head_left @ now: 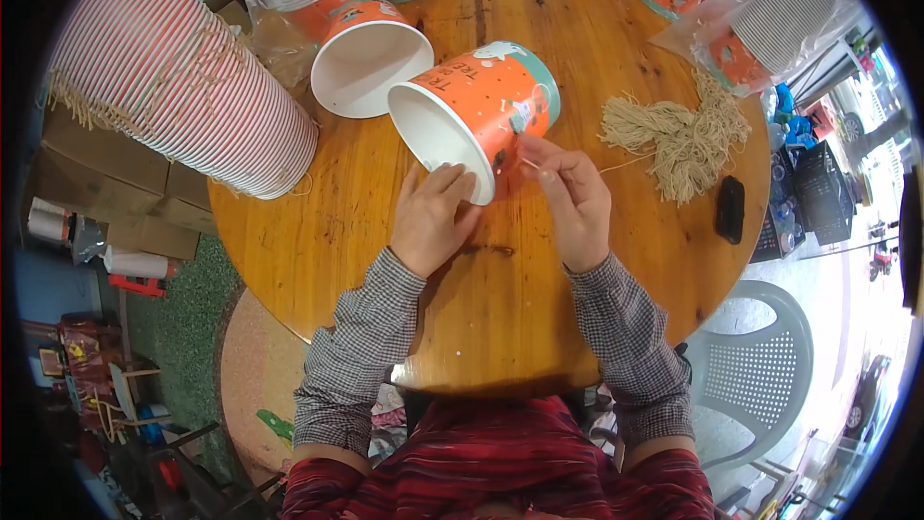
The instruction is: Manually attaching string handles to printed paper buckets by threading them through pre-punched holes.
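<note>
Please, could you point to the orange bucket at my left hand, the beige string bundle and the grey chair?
Orange bucket [486, 108], head view: its printed outer wall.
Beige string bundle [681, 143], head view: middle of its strands.
Grey chair [751, 373], head view: its perforated panel.

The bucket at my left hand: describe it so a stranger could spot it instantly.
On the round wooden table, look just beyond the left hand. An orange bucket lies on its side there, white mouth at lower left, teal band at the other end. Unlike the neighbouring bucket to its left, it has that hand at its rim.
</note>
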`<control>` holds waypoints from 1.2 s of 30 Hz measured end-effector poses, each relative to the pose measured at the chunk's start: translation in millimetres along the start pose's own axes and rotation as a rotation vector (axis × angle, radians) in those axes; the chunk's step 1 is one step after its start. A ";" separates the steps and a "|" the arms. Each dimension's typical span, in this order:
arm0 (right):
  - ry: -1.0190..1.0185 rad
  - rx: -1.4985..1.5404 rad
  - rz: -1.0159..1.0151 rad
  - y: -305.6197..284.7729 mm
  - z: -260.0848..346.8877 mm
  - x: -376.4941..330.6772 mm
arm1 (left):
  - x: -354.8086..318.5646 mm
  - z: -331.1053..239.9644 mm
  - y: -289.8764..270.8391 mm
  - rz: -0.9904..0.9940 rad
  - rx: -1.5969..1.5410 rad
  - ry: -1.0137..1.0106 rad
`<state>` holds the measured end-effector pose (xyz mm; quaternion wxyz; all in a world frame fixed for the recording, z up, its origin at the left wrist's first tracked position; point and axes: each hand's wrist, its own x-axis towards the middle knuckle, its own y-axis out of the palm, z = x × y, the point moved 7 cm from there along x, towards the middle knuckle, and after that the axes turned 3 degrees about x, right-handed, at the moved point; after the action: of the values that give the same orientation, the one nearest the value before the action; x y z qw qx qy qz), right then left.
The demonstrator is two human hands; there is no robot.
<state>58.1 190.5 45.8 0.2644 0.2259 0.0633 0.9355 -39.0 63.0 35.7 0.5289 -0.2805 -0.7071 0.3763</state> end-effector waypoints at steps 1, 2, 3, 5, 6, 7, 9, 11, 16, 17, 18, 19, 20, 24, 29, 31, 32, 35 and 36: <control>-0.008 -0.023 0.011 -1.6 -4.6 -1.3 | 3.2 -7.3 -8.9 -0.082 -0.041 0.024; 0.001 0.000 0.025 0.1 -7.9 -3.0 | 4.6 -14.5 -9.7 -0.080 -0.046 0.030; 0.014 0.030 0.047 7.0 -11.3 -5.1 | 2.3 -11.6 -9.5 -0.070 -0.228 -0.102; 0.045 0.005 0.042 15.1 -12.4 -9.2 | -0.1 -6.3 -3.1 -0.102 -0.392 -0.296; 0.051 -0.040 0.026 14.3 -11.9 -9.9 | 1.0 -5.8 -0.3 -0.102 -0.393 -0.296; 0.058 -0.085 0.012 13.6 -11.6 -10.5 | 2.1 -5.5 2.7 -0.092 -0.354 -0.291; 0.087 -0.084 -0.029 13.0 -15.1 -12.3 | 2.5 -6.8 3.8 -0.080 -0.316 -0.284; 0.116 -0.084 -0.074 10.4 -19.4 -13.9 | 2.4 -9.7 -0.2 -0.103 -0.287 -0.251; 0.082 -0.180 -0.118 8.7 -14.2 -13.5 | 2.6 -14.1 -1.2 -0.083 -0.256 -0.233; 0.081 -0.179 -0.117 9.0 -13.4 -13.1 | 3.0 -15.0 -1.0 -0.071 -0.250 -0.228; 0.086 -0.199 -0.118 8.6 -13.1 -13.2 | 2.7 -15.2 -0.8 -0.071 -0.250 -0.228; 0.091 -0.218 -0.119 8.3 -13.1 -13.3 | 2.3 -15.2 -0.5 -0.068 -0.248 -0.229; 0.091 -0.218 -0.119 8.3 -12.9 -13.4 | 2.1 -15.2 -0.1 -0.064 -0.245 -0.231; 0.051 -0.271 -0.124 7.2 -10.3 -13.4 | 2.4 -16.3 2.5 -0.062 -0.251 -0.225; 0.042 -0.289 -0.134 6.2 -8.9 -12.3 | 2.7 -17.7 2.5 -0.052 -0.231 -0.214; 0.032 -0.320 -0.129 7.3 -6.3 -11.6 | 2.1 -17.7 3.4 -0.050 -0.227 -0.215; 0.031 -0.320 -0.129 7.2 -5.0 -11.6 | 1.6 -17.5 4.0 -0.047 -0.223 -0.216; 0.067 -0.384 -0.088 9.8 -5.4 -11.4 | 0.5 -18.3 5.6 -0.034 -0.226 -0.209; 0.051 -0.397 -0.118 8.3 -4.4 -11.5 | 0.8 -20.1 4.6 -0.034 -0.228 -0.207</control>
<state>61.0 177.5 39.4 0.3564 0.1414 -0.1023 0.9179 -19.9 71.0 35.5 0.4244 -0.2864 -0.8006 0.3114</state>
